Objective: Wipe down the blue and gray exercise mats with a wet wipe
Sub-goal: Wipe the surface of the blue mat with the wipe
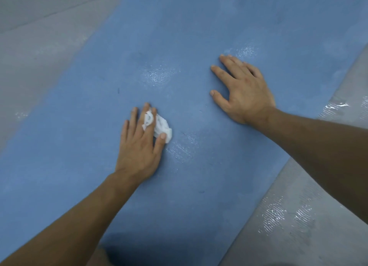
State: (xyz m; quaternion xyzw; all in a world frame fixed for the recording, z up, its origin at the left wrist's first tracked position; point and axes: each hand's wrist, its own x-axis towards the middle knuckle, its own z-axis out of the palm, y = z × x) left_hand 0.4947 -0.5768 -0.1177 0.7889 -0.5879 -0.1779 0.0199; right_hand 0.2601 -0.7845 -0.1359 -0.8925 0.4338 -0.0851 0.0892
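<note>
From here I see the left hand [139, 146] laid nearly flat on the blue mat [179, 26]. Its grip is narrow: thumb and forefinger pinch a crumpled white wipe [162, 126], part of it looped over a finger. The right hand [245, 90] rests on the same mat, fingers spread, holding nothing. How much wipe lies under the fingers I cannot tell. The gray mat [298, 216] at right, streaked with wet glare, is cut off by the frame.
</note>
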